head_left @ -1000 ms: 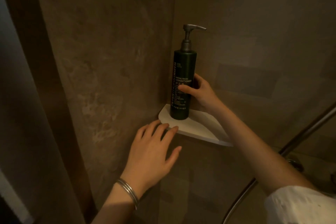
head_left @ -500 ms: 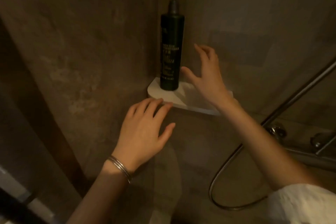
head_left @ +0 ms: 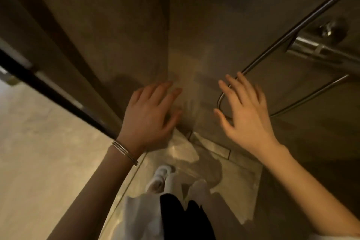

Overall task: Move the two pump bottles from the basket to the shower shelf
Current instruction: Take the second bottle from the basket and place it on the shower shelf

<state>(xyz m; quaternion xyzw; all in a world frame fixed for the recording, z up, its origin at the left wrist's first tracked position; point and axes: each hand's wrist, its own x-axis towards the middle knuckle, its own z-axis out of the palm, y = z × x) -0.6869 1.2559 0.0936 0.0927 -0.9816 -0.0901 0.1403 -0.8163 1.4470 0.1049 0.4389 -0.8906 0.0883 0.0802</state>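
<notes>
Left hand [head_left: 150, 115] and right hand [head_left: 247, 115] outstretched; fingers spread, empty.

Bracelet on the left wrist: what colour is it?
The bracelet is silver, thin stacked bands; head view.

Dim, warm brown light fills the shower; the pale floor [head_left: 35, 152] at the left edge is brightest, and glare patches shine on the shower floor [head_left: 183, 154]. The right hand [head_left: 247, 115] is lit more than the shadowed left hand [head_left: 148, 115], whose fingers [head_left: 171, 93] smear with motion blur. Wide-angle distortion bends the door frame [head_left: 58, 95] and hose [head_left: 292, 33] near the edges.
</notes>
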